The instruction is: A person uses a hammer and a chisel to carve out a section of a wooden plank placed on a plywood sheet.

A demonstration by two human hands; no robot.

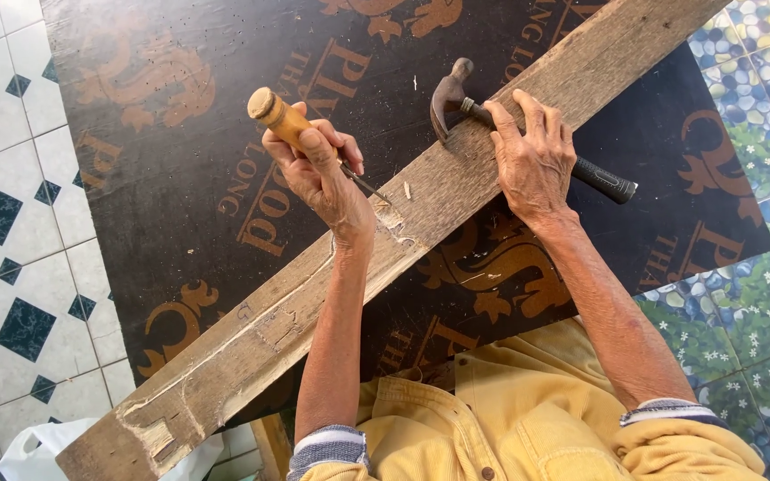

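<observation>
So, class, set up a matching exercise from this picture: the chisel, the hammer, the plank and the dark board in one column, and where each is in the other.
1. chisel
2. hammer
3. plank
4. dark board

a. lying across the plank under the right hand
b. flat on the tiled floor
c. gripped in the left hand
d. resting diagonally on the dark board

Pairs: 1-c, 2-a, 3-d, 4-b

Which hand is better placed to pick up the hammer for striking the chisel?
Right. The right hand already rests over the hammer handle on the plank; the left hand is occupied gripping the wooden-handled chisel.
</observation>
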